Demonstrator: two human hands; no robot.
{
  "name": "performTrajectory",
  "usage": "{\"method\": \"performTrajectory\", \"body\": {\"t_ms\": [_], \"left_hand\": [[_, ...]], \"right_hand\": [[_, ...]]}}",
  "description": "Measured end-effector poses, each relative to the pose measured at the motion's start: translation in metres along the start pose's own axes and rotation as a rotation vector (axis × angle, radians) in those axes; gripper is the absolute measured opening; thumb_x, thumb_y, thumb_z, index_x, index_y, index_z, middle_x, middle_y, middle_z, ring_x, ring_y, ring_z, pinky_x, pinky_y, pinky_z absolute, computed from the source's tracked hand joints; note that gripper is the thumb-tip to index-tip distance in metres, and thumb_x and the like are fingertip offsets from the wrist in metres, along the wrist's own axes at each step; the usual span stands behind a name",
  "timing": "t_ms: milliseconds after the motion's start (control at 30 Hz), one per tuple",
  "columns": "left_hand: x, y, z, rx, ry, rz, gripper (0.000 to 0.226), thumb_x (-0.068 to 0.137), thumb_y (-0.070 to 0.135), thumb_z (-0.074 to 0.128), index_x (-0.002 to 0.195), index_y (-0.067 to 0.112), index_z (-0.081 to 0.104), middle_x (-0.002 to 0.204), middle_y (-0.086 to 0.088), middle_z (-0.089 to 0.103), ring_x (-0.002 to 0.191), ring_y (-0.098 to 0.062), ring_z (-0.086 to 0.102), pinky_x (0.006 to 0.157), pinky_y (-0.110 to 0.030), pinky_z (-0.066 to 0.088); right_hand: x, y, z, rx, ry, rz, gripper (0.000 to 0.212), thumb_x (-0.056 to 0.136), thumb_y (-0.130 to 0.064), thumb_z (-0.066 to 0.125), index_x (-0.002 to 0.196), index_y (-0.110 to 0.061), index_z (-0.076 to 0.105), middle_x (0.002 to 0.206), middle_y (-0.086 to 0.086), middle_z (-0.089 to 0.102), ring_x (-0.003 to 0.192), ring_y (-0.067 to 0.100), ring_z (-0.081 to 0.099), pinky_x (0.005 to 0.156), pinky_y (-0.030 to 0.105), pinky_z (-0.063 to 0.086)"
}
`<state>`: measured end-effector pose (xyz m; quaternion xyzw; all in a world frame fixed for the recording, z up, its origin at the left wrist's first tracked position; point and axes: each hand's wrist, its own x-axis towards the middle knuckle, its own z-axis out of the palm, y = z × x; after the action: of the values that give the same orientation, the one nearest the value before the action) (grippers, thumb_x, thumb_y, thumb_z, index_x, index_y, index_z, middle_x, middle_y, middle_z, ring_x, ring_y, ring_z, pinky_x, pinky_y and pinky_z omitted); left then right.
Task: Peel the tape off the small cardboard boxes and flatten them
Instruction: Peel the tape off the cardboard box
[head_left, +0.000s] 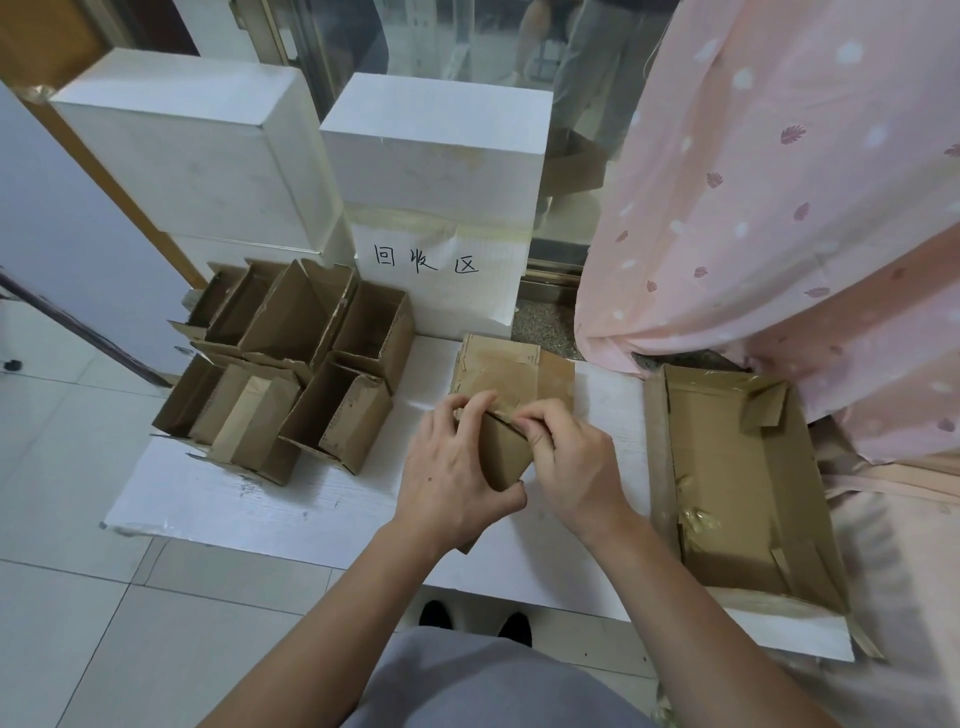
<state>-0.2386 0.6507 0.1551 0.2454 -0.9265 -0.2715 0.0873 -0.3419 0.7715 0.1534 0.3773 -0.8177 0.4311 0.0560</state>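
Left hand (451, 467) gripping a small box (503, 457), right hand (574, 462) pinching its top edge, flattened cardboard (511, 371) just behind, open boxes (291, 364) to its left

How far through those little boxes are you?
Done: flattened cardboard lies by the labelled white box, and crumpled tape sits in the tray. In hand: the left hand and right hand grip one small box, picking at its top edge. Left: a cluster of upright open boxes.

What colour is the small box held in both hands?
Plain brown cardboard box, seen in the head view.
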Motion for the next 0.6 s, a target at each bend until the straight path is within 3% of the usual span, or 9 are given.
{"method": "performTrajectory", "body": {"t_ms": [100,300,400,600], "left_hand": [[0.001,-0.002,0.002,-0.017,0.034,-0.023,0.092,0.063,0.057,0.073,0.142,0.032,0.034,0.138,0.009,0.038,0.119,-0.018,0.044,0.095,-0.032,0.043],[0.0,-0.012,0.002,-0.103,0.059,-0.047,0.08,0.07,0.06,0.078,0.136,0.03,0.045,0.134,0.017,0.047,0.115,-0.009,0.051,0.086,-0.029,0.05],[-0.001,-0.012,0.001,-0.1,0.059,-0.079,0.08,0.068,0.059,0.081,0.134,0.033,0.046,0.129,0.023,0.048,0.111,-0.002,0.052,0.079,-0.021,0.045],[0.001,-0.007,-0.002,-0.093,0.06,-0.079,0.071,0.067,0.064,0.079,0.126,0.037,0.048,0.123,0.024,0.052,0.105,0.0,0.051,0.076,-0.021,0.043]], "right_hand": [[0.001,-0.008,0.004,-0.047,0.063,-0.072,0.014,0.096,-0.023,0.061,0.094,-0.015,0.071,0.084,-0.008,0.07,0.076,0.011,0.06,0.065,0.018,0.043],[-0.006,-0.011,0.016,-0.08,-0.005,-0.094,0.007,0.093,-0.015,0.073,0.098,-0.019,0.074,0.086,-0.009,0.071,0.076,0.012,0.063,0.064,0.029,0.051],[-0.004,-0.012,0.017,-0.097,-0.009,-0.073,0.003,0.094,-0.019,0.07,0.095,-0.02,0.073,0.08,-0.01,0.069,0.072,0.01,0.061,0.061,0.029,0.049],[-0.001,-0.012,0.025,-0.043,0.005,-0.084,0.018,0.097,-0.027,0.059,0.091,-0.016,0.071,0.084,-0.007,0.069,0.077,0.015,0.06,0.064,0.032,0.049]]}}
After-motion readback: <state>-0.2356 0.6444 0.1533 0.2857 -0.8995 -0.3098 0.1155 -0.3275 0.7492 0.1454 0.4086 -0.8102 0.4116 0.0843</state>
